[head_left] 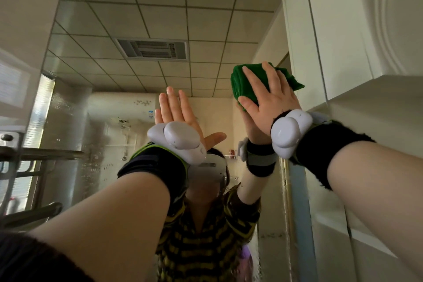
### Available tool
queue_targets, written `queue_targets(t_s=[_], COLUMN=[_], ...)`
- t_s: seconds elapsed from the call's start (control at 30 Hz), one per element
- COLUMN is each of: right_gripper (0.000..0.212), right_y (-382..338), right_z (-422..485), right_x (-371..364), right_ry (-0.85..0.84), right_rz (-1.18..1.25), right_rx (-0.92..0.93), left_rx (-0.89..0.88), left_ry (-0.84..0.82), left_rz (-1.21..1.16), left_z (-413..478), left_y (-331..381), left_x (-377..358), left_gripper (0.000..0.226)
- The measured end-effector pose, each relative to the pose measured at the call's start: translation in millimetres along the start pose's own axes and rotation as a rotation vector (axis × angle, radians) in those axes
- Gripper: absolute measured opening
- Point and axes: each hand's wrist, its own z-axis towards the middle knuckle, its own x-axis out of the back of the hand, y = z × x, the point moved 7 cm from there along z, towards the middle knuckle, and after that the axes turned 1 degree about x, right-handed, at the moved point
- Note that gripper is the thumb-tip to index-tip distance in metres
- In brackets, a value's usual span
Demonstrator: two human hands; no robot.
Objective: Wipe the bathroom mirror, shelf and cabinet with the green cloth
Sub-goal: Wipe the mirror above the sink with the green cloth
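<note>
Plenty of bare mirror point(137, 30) above and to the left of the left hand point(178, 112). Only a narrow strip of glass between the two hands. Hemmed in close on the right by the white cabinet point(343, 30), just beside the right hand point(267, 101) and green cloth point(242, 84). Lower right, a jutting shelf edge point(377, 89) near the wrist. Far left, a metal rack point(13, 151), well apart from both hands.
</note>
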Motion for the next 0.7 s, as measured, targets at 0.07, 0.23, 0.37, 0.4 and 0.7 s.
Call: queue_targets(t_s=[0.07, 0.23, 0.37, 0.4, 0.7], right_gripper=[0.061, 0.06, 0.06, 0.06, 0.063], right_y=[6.1, 14.7, 15.4, 16.0, 14.3], right_z=[9.5, 31.1, 33.7, 33.6, 2.2], right_x=[3.9, 10.4, 7.6, 6.7, -6.3], right_ry=[0.018, 0.06, 0.124, 0.135, 0.132], right_rz=[-0.008, 0.001, -0.006, -0.001, 0.052], right_rx=[-0.042, -0.123, -0.125, -0.127, -0.124], left_rx=[-0.016, -0.011, -0.001, 0.008, 0.038], left_ry=[-0.035, -0.061, -0.028, -0.036, -0.127], left_rz=[0.028, 0.032, -0.01, -0.009, 0.118], left_z=[1.4, 1.2, 1.1, 0.9, 0.3], left_y=[-0.7, -2.0, -3.6, -4.4, -6.1], left_x=[-3.1, -4.2, -4.8, -5.8, -3.8], left_gripper=[0.126, 0.125, 0.126, 0.127, 0.132])
